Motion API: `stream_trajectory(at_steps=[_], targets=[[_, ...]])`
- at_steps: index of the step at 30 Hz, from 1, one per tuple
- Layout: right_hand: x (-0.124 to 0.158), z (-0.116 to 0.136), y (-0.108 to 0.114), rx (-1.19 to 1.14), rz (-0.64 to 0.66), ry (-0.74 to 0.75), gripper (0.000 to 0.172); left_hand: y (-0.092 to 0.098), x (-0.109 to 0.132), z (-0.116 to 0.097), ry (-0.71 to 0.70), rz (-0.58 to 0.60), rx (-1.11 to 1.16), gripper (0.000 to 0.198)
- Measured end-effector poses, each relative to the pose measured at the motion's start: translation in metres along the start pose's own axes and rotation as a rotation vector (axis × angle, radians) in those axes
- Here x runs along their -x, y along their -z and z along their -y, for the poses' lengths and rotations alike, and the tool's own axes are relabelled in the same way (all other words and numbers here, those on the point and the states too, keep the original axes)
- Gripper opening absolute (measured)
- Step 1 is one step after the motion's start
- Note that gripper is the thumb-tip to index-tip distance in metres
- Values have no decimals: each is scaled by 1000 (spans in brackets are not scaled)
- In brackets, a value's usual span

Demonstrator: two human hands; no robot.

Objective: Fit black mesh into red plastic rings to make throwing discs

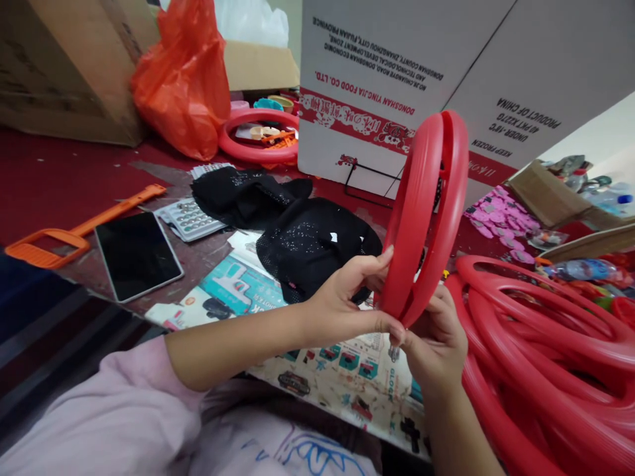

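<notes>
Two red plastic rings point(409, 218), seen edge-on, stand upright face to face with a narrow gap between them, widest at the top. My left hand point(357, 301) pinches their lower left side between thumb and fingers. On the lower right, my right hand point(436, 340) grips the same rings, its fingers partly hidden behind them. Both thumbs meet near the bottom edge. A small shiny metal piece point(394, 352) shows just under the thumbs. Below lies a printed cardboard sheet point(317, 363), and a black cloth with shiny dots point(317, 244) rests behind my left hand.
More red rings point(540, 344) are piled at the right. A white printed carton point(357, 73) stands behind. To the left lie a tablet point(139, 254), an orange plastic tool point(84, 228) and a tray of small round pieces point(191, 218). An orange bag point(183, 79) sits farther back.
</notes>
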State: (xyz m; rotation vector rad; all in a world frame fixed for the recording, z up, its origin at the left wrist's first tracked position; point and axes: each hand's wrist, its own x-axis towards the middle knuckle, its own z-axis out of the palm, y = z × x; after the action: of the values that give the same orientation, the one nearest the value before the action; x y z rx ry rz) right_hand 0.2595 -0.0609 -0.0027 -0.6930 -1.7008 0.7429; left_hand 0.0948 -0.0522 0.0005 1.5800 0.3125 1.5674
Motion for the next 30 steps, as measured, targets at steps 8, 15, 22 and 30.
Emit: stream_trajectory(at_steps=[8,15,22,30], targets=[[5,-2,6,-15,33,19,37,0,0,-5,191,-44,54,57],[0,1,6,67,30,103,32,2,0,-2,162,-27,-51,74],[2,-3,9,63,43,78,35,5,0,0,122,-1,-97,71],[2,-5,13,112,72,105,38,0,-2,-5,129,14,57,53]])
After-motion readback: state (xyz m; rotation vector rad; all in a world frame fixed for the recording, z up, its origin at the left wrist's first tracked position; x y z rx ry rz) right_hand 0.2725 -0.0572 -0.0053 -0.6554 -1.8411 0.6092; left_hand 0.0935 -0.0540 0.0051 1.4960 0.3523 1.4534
